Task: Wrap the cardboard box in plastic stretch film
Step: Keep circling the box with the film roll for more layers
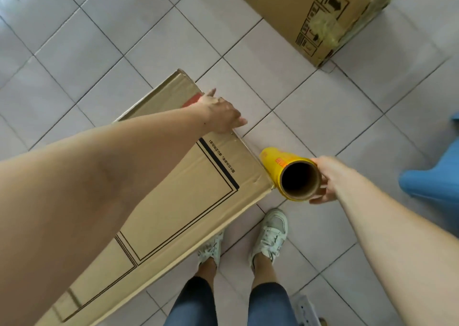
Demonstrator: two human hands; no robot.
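A long brown cardboard box point(188, 189) with black line print stands on the tiled floor, running from lower left to the centre. My left hand point(221, 113) rests on its far top edge, with the fingers over the right side. My right hand point(325, 179) grips a yellow roll of stretch film point(285, 166) by its near end, and the open cardboard core faces the camera. The roll sits just off the box's right corner. I cannot make out any film on the box.
A second, larger cardboard box point(305, 10) stands at the top right. Something made of blue plastic point(432, 176) is at the right edge. My two feet in pale sneakers point(269, 233) stand on the tiles beside the box. A white object point(303, 308) lies at the bottom right.
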